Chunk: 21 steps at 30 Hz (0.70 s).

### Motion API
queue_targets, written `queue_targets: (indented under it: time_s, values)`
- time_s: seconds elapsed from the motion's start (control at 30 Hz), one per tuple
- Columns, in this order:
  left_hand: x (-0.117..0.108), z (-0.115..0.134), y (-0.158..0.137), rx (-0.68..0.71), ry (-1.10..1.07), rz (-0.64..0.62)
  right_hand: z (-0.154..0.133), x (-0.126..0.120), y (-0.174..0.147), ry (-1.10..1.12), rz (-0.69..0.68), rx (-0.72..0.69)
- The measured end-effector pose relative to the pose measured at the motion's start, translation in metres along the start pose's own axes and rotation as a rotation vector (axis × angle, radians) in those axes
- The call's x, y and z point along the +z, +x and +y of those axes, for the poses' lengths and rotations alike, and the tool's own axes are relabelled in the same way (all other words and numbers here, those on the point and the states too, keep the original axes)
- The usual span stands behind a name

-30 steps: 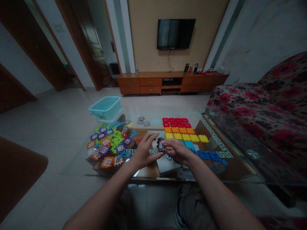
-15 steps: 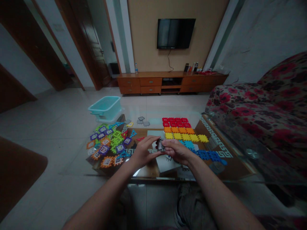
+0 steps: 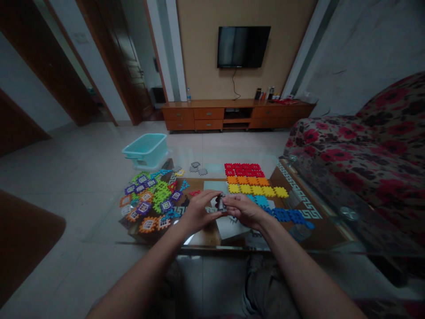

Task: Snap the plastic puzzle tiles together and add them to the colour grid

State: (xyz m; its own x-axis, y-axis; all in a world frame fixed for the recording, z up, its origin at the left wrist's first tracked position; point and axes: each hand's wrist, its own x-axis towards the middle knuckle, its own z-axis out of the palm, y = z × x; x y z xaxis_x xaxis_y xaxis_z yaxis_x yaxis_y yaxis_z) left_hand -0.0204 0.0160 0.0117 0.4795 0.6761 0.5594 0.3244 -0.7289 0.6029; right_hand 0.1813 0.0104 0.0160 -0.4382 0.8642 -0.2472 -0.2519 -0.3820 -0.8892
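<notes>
Between my two hands, over the glass coffee table (image 3: 206, 241), is a small grey notched plastic building piece (image 3: 221, 204), largely covered by fingers. My left hand (image 3: 200, 210) curls round its left side, thumb below and fingers above. On the other side, my right hand (image 3: 244, 207) pinches it between thumb and fingers. Just beyond the right hand lie joined rows of red tiles (image 3: 244, 169), orange tiles (image 3: 249, 180), yellow tiles (image 3: 259, 190), light blue tiles (image 3: 260, 200) and dark blue tiles (image 3: 288, 215).
A mixed pile of green tiles (image 3: 161, 192), purple window tiles (image 3: 144, 207) and orange window tiles (image 3: 148, 224) covers the table's left end. Several grey tiles (image 3: 195, 167) lie at the far side. A turquoise bin (image 3: 148, 153) stands behind the pile. A floral sofa (image 3: 348, 146) is at right.
The fingers of my right hand have shifted slightly on the grey piece. Both hands stay in nearly the same place, and the tiles on the table have not moved.
</notes>
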Motion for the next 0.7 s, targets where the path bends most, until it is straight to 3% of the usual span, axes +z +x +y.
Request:
queue_targets:
  time_s: [0.17,0.27,0.47,0.7]
  values:
    - [0.000,0.004,0.002,-0.033,0.005,0.007,0.002,0.003,0.001,-0.017,0.042,0.009]
    - [0.001,0.010,0.006,-0.137,-0.073,0.060,0.002,0.007,0.002,-0.014,0.073,-0.015]
    - [0.011,0.010,0.014,-0.564,-0.689,0.222,-0.002,0.010,0.006,-0.123,0.198,-0.158]
    - [0.016,0.006,0.015,-0.639,-0.973,0.309,-0.002,0.011,0.004,-0.368,0.268,-0.365]
